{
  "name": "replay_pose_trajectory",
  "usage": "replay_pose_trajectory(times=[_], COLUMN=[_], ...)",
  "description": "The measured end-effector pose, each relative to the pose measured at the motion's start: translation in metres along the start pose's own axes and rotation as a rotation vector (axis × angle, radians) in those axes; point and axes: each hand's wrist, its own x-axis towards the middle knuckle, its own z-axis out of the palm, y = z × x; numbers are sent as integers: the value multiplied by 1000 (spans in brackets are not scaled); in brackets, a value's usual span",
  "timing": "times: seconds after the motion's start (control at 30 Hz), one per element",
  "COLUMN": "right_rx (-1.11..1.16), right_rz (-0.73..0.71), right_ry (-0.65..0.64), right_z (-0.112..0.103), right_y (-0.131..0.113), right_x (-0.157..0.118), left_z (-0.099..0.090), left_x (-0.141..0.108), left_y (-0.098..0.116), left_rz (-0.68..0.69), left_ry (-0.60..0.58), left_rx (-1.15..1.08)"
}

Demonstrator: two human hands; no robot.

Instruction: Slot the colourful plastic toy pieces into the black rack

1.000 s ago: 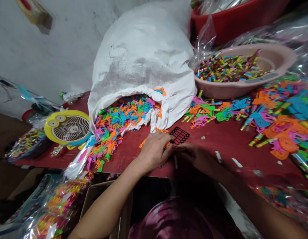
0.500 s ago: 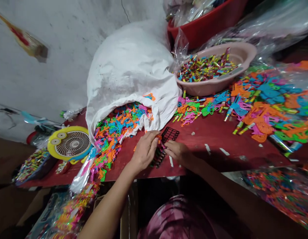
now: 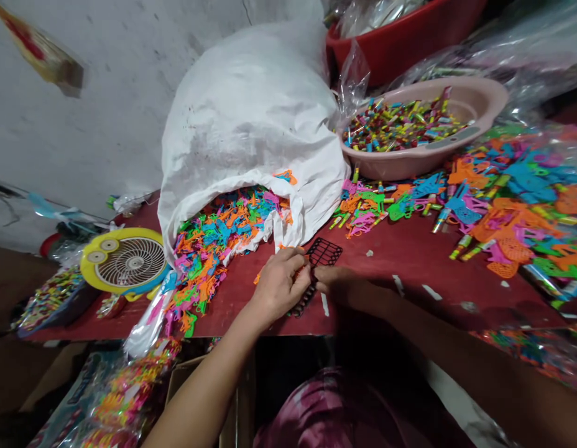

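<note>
Both my hands meet low over the dark red worktop, close to its front edge. Beneath and between them lies the black gridded frame, apparently plastic, its far end showing clear past my fingertips, its near end partly covered. My left hand arches over the frame's left side, fingers bent; the knuckles hide whether they pinch anything. My right hand sits opposite in shadow, fingers drawn together at the right side; cannot tell if they grip a piece or only press. Beyond, the big white woven-looking sack gapes, spilling a heap of small bright plastic pieces; its crumpled lip comes close to my left fingers. Risks, as I judge them: a sideways push from either hand could slide the frame, since I see nothing fixing it down; the near edge is close, so a tug toward me might bring it over. My sleeveless forearm brushing the heap could scatter pieces under the frame and tilt it. The thin white strip lying just beside the frame might slip beneath it too. Poor light on the right makes a misplaced fingertip likelier.
</note>
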Motion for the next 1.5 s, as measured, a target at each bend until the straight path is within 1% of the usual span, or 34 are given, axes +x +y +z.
replay_pose_trajectory(times=[0.1, 0.2, 0.3, 0.4, 0.5, 0.63, 0.73, 0.8, 0.87, 0.93, 1.0, 1.17, 1.23, 1.27, 1.33, 1.37, 1.4, 1.43, 1.5], right_rx=[97, 252, 372, 432, 497, 350, 270, 158, -30, -217, -303, -293, -239, -204, -163, -159, -197, -265, -490], right_rz=[-76, -74, -31, 19, 133, 319, 418, 500, 565, 562, 510, 431, 368, 340, 322, 377, 439, 487, 563], right_ry=[-19, 49, 145, 164, 195, 243, 246, 203, 99, -11, -58, -23, 4, 32, 116, 227, 301, 334, 385], right_z=[-16, -25, -17, -3, 11, 28, 34, 33, 30, 27, 25, 27, 20, 13, -9, -23, -39, -55, -87], right_y=[-4, -15, -25, -28, -31, -37, -42, -47, -52, -56, -59, -58, -53, -49, -35, -25, -15, -4, 17], right_x=[-7, -13, -16, -16, -15, -10, -4, 0, 4, 7, 9, 8, 0, -5, -14, -18, -21, -23, -23], left_z=[0, 0, 0, 0, 1, 1, 0, 0, 0, 0, 0, -2, -3, -4, -5, -6, -7, -9, -11], left_x=[1, 1, 1, 1, 1, 1, 1, 2, 2, 3, 3, 3, 1, 0, -2, -3, -3, -4, -3], left_y=[0, 0, 0, 0, 1, 2, 2, 2, 1, 0, -1, 0, 0, 0, 0, 0, 0, 0, 2], left_rz=[-4, -7, -10, -12, -2, 4, -1, 4, 7, 6, 6, -15, -24, -19, 12, 35, 61, 89, 150], left_ry=[-15, -26, -33, -30, -25, -28, -34, -38, -46, -63, -80, -107, -113, -115, -119, -122, -126, -131, -148], left_rx=[45, 68, 79, 86, 87, 100, 111, 113, 122, 141, 159, 183, 183, 178, 162, 155, 149, 146, 139])
